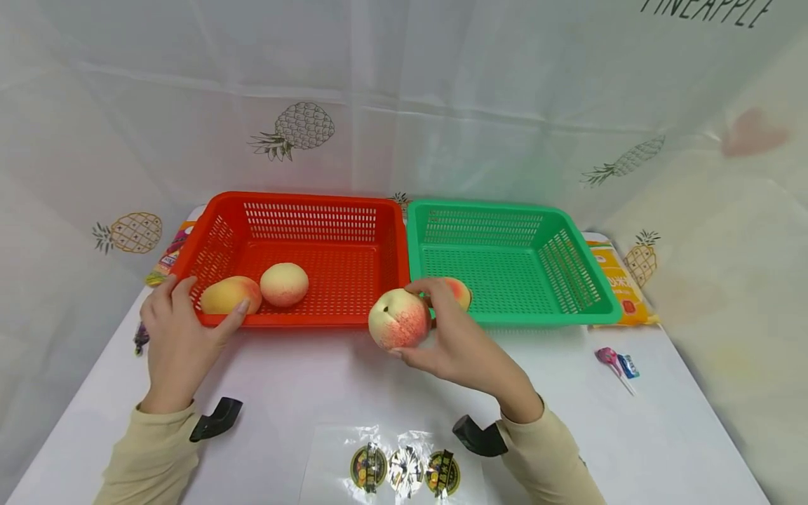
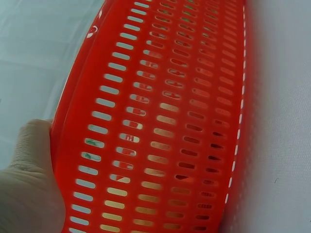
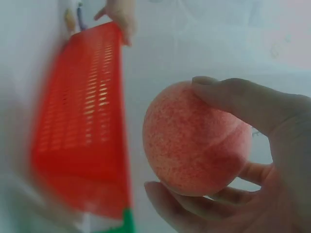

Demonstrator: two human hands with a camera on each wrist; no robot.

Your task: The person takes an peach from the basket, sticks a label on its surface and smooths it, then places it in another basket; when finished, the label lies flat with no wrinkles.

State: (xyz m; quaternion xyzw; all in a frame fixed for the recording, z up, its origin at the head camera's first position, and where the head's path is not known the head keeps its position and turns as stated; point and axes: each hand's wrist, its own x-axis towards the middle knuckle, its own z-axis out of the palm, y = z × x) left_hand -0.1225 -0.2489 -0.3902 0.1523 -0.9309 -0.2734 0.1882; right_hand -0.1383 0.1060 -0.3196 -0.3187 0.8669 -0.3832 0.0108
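A yellow-and-pink peach (image 1: 396, 320) is in my right hand (image 1: 451, 337), pinched between thumb and fingers above the front rims where the two baskets meet. The right wrist view shows the pink side of this peach (image 3: 194, 138). My left hand (image 1: 179, 337) grips the front left corner of the red basket (image 1: 328, 320), with the thumb over the rim. Inside that basket lie a yellow-orange mango (image 1: 229, 294), nearest the left thumb, and another peach (image 1: 284, 284). A fruit with an orange-red patch (image 1: 459, 292) sits in the green basket (image 1: 536, 318), partly hidden by my right hand.
Yellow snack bags stand beside the green basket (image 1: 621, 287) and behind the red one (image 1: 172, 256). A lollipop (image 1: 611, 359) and a blue wrapped candy (image 1: 628, 365) lie at the right. Clear plastic packaging with round labels (image 1: 404, 470) lies at the front of the white table (image 1: 278, 393).
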